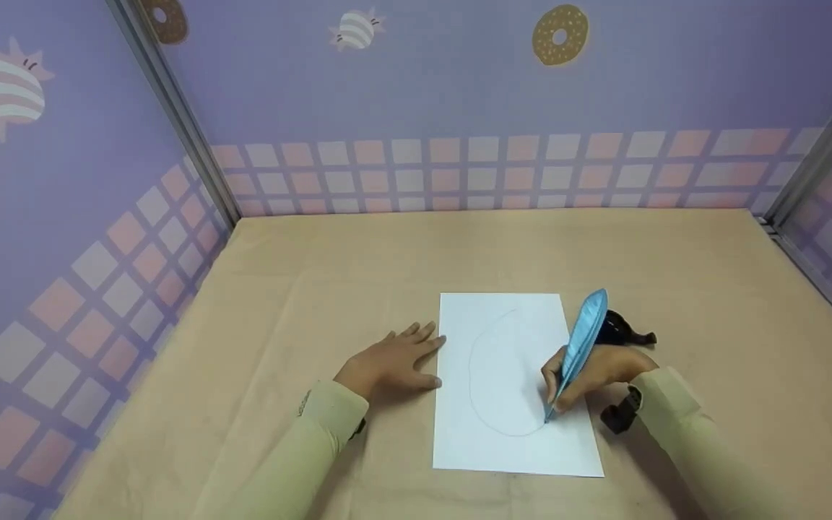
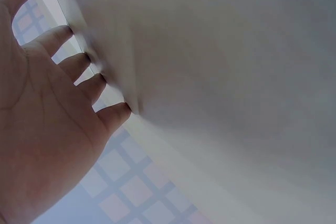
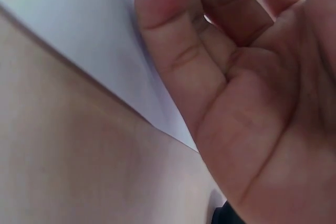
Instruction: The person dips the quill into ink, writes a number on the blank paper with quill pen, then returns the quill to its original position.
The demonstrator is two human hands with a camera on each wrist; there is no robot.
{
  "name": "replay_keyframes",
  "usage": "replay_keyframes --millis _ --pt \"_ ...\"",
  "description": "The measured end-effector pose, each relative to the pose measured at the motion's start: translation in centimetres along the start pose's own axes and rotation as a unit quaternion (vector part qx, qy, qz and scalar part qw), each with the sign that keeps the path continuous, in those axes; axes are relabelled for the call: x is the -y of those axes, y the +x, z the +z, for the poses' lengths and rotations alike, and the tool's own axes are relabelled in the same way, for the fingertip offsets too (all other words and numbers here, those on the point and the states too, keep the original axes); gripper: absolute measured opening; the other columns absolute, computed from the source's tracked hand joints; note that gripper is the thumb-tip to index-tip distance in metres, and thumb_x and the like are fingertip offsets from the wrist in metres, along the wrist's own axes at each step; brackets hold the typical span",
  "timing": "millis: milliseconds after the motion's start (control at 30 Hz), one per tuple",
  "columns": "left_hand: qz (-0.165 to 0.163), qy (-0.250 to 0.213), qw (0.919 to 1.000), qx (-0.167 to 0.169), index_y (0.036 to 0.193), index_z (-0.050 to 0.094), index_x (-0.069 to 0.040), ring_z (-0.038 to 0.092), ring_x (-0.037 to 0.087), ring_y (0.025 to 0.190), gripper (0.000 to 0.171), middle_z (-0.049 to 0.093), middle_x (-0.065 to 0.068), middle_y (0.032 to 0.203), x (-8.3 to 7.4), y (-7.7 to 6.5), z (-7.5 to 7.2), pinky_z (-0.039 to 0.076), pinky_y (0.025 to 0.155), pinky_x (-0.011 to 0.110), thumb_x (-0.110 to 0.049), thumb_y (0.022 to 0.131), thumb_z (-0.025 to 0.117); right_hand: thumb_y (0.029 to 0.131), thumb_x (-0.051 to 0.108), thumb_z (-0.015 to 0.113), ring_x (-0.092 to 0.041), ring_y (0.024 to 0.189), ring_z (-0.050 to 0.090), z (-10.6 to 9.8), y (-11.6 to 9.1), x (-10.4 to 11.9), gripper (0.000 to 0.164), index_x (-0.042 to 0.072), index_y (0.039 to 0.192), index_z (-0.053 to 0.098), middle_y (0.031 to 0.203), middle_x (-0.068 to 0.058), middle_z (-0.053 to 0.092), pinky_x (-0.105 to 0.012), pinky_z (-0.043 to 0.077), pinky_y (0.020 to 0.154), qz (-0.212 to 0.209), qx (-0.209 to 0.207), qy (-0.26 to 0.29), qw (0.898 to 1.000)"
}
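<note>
A white sheet of paper (image 1: 506, 455) lies upright on the table before me, with a thin curved line (image 1: 470, 370) drawn on it like an open oval. My right hand (image 1: 600, 370) pinches a blue feather pen (image 1: 586, 325), its tip on the paper at the lower right end of the curve. The feather leans up and to the right. With fingers spread, my left hand (image 1: 396, 361) rests at the sheet's left edge, thumb and fingertips at the border. In the right wrist view the curled fingers (image 3: 184, 56) stand over the paper, and the pen is hidden.
A glossy black rounded thing with a narrow neck (image 1: 617, 330) lies behind my right hand, right of the paper. The tan cloth-covered table (image 1: 315, 267) reaches back to purple walls (image 1: 423, 87) with checked borders. Dark wrist cameras (image 1: 622, 413) sit under the sleeves.
</note>
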State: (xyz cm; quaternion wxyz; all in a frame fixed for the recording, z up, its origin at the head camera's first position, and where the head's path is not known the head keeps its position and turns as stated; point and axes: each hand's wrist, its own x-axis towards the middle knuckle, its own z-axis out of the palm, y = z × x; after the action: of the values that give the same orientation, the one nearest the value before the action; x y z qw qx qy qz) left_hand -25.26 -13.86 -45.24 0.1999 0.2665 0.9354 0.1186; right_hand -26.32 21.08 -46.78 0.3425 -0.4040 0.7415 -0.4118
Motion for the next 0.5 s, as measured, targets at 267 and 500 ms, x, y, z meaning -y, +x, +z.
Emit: replay_keyframes --millis 267,500 --pt "-0.002 0.005 1.0 0.0 0.155 0.021 -0.025 0.004 0.025 0.151 0.077 0.007 -0.001 0.163 -0.05 -0.04 -0.05 0.008 0.122 0.049 -0.054 0.092 0.053 0.075 0.008 0.077 -0.002 0.062 0.046 -0.3 -0.3 0.17 0.009 0.005 0.078 0.069 0.068 0.006 0.062 -0.015 0.038 0.057 0.017 -0.003 -0.002 1.0" --pt "-0.006 -0.001 1.0 -0.001 0.155 0.022 -0.026 0.003 0.023 0.151 0.075 0.007 -0.002 0.163 0.07 0.05 0.14 0.007 0.122 0.049 -0.054 0.092 0.053 0.074 0.008 0.077 -0.002 0.065 0.049 -0.54 -0.68 -0.04 0.008 0.006 0.078 0.07 0.071 0.004 0.066 -0.015 0.04 0.059 0.016 -0.019 -0.011 1.0"
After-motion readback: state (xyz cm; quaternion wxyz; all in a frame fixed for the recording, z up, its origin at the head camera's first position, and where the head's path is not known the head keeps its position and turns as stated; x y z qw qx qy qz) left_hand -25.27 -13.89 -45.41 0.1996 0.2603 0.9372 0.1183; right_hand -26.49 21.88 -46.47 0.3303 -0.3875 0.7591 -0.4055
